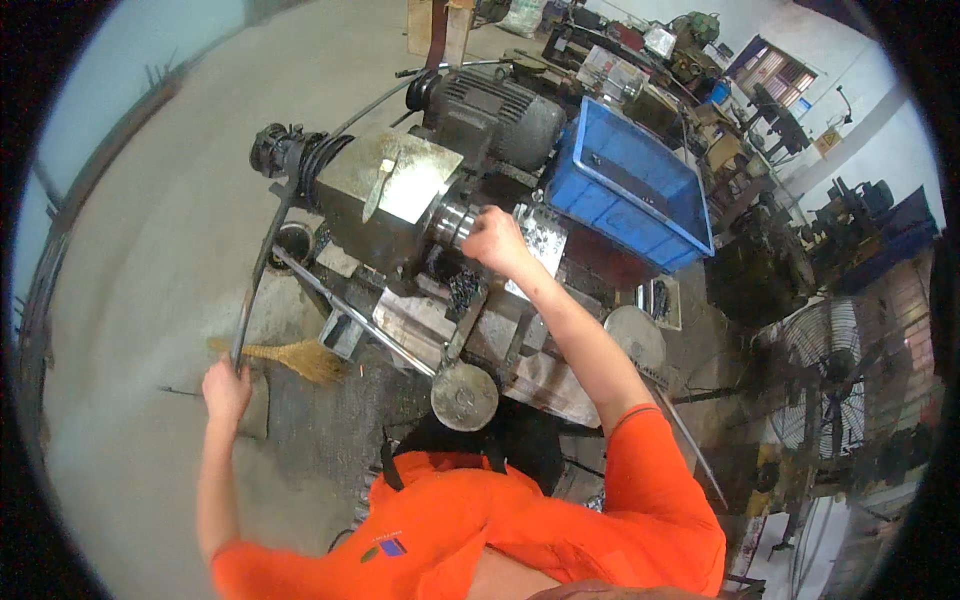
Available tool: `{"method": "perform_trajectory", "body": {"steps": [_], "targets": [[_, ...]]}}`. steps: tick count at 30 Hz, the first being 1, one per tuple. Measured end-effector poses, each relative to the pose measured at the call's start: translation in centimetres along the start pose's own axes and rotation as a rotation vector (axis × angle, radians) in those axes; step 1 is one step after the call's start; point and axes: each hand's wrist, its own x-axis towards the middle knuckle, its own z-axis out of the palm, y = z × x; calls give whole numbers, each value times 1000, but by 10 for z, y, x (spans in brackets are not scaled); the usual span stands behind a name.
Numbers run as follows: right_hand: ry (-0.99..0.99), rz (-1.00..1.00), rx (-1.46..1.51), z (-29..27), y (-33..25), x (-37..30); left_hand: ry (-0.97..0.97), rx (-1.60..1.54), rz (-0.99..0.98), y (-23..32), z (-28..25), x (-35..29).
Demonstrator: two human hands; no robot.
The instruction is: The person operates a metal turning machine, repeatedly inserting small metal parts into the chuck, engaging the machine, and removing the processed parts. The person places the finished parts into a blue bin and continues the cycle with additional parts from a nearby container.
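My left hand [226, 390] is wrapped round the lower end of a long dark lever [260, 270], which rises to the left end of a lathe-like machine's headstock [350, 205]. At the shiny round spindle [451, 222] on the headstock's right side, my right hand [494, 242] is closed, its fingers curled against the end. Whatever those fingers hold is hidden. A brush [378, 190] lies on top of the headstock. Dark metal shavings [464, 290] hang below the spindle.
A motor [505, 118] sits behind the headstock, beside a blue plastic crate [622, 222]. Close to my body are a round metal handwheel or disc [464, 397] and a slanting steel rod [362, 322]. A straw broom [300, 358] lies left; a large fan [832, 362] stands right.
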Motion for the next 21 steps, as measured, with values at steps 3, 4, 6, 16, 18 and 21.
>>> {"method": "perform_trajectory", "body": {"steps": [3,4,6,16,18,21], "targets": [[23,-94,10,-1,9,-3,-73,161,15,-56,19,37],[4,-35,31,0,5,-2,5,251,2,-84,12,58],[113,-104,95,7,4,-1,208,405,92,-142,-2,104],[197,-75,91,-6,-5,-33,279,159,-28,-128,17,130],[248,-167,63,-24,3,-65,541,-55,138,-81,22,125],[367,-182,-55,-48,38,-125,678,-699,92,-12,87,103]]}}
